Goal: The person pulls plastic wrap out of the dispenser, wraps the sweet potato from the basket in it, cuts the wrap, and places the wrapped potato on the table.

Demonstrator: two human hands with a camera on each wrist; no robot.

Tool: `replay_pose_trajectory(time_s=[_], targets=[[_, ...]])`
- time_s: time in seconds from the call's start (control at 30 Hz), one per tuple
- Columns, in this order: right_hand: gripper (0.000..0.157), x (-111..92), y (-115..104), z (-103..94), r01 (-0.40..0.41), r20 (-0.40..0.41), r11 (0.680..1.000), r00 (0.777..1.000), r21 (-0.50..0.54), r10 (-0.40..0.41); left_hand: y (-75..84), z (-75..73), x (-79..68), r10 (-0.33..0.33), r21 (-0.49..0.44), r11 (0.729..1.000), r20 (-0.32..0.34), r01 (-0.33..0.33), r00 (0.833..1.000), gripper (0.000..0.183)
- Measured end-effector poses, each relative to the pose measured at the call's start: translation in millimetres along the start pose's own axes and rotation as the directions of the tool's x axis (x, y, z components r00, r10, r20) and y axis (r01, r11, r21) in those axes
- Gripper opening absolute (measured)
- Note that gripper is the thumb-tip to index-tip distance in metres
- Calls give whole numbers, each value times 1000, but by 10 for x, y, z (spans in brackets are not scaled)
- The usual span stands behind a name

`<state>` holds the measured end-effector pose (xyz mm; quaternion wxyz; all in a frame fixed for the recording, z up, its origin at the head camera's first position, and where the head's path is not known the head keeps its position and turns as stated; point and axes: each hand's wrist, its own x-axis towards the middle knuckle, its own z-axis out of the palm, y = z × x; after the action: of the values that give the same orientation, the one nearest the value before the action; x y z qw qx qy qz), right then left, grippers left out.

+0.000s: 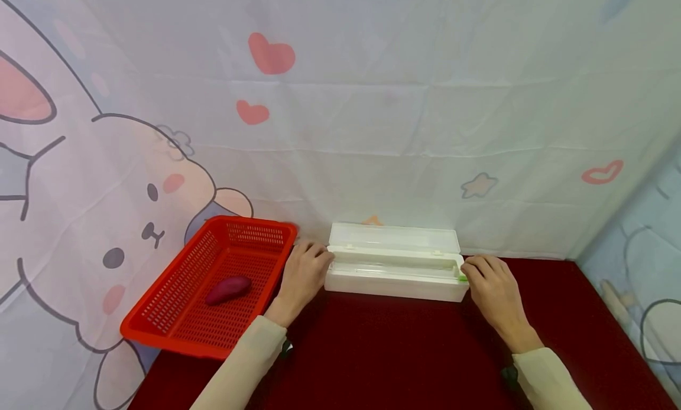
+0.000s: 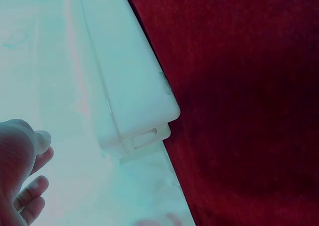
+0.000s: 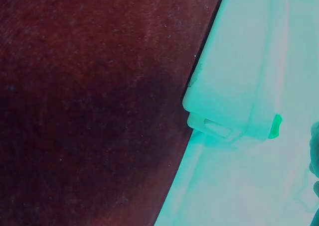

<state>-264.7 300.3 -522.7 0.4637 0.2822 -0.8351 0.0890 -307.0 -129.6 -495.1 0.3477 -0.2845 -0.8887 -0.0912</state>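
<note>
A long white box (image 1: 393, 285), with its lid (image 1: 393, 237) tipped back toward the wall, lies lengthwise on the dark red table. Something clear and glossy shows inside its opening. My left hand (image 1: 305, 271) has bent fingers right at the upper left corner of the rim. At the opposite end, my right hand (image 1: 492, 286) has fingertips beside a small green tab (image 1: 462, 277). The left wrist view shows thumb and fingertips close together; I cannot tell whether either hand pinches clear film or the rim. Only a sliver of right fingers (image 3: 315, 149) appears in the right wrist view.
A red plastic basket (image 1: 183, 350) stands left of the box, close to my left forearm. In it lies a purple sweet potato (image 1: 229, 290). Behind the table hangs a pale printed cloth (image 1: 383, 120). The red tabletop (image 1: 393, 351) extends in front of the box.
</note>
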Motion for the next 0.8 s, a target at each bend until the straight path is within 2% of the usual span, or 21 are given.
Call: replay_pose_trajectory(time_s=[0.2, 0.8], targets=[[31, 38, 4, -30, -4, 5, 1000, 1000, 3, 4, -1, -38, 40, 23, -5, 1000, -32, -23, 999, 13], [29, 104, 36, -72, -10, -11, 1000, 1000, 19, 10, -1, -118, 126, 25, -28, 999, -26, -26, 999, 11]])
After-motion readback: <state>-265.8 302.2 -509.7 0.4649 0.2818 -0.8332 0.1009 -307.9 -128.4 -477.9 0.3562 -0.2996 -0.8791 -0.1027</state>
